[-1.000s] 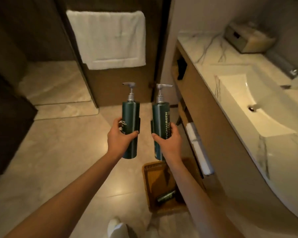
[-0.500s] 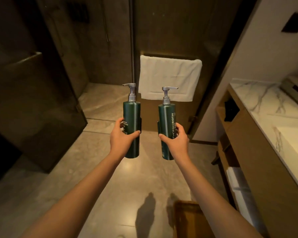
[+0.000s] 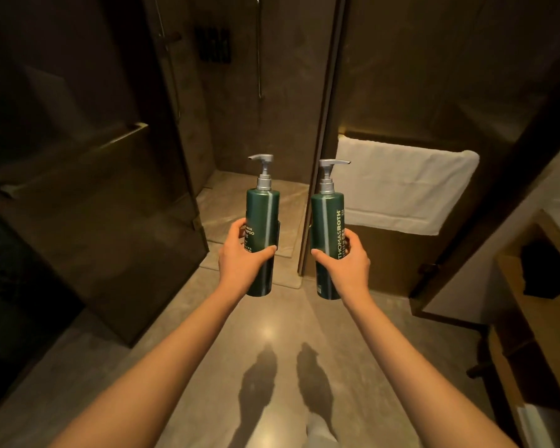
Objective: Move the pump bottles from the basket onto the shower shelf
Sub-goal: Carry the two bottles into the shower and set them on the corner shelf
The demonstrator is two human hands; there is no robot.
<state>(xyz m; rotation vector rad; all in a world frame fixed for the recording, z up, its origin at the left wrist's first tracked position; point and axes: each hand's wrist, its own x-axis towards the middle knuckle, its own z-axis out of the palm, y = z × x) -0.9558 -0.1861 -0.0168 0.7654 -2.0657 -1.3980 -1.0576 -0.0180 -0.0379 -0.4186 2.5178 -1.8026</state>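
I hold two dark green pump bottles with silver pumps upright in front of me. My left hand [image 3: 242, 253] grips the left pump bottle [image 3: 262, 208], which bears shampoo lettering. My right hand [image 3: 346, 263] grips the right pump bottle [image 3: 327, 215], printed THOMASROTH. Both bottles face the open shower stall. High on the far shower wall hangs a dark shower shelf [image 3: 213, 46], and what it holds is too dim to tell. The basket is out of view.
A dark glass shower door [image 3: 88, 202] with a bar handle stands open on the left. A white towel [image 3: 401, 189] hangs on the panel to the right. The wooden vanity [image 3: 537, 318] fills the right edge. Tiled floor [image 3: 265, 334] stretches ahead toward the stall.
My view has swung left and up, away from the sink and basket toward the shower stall. The basket has left the frame. Both hands keep their bottles upright.
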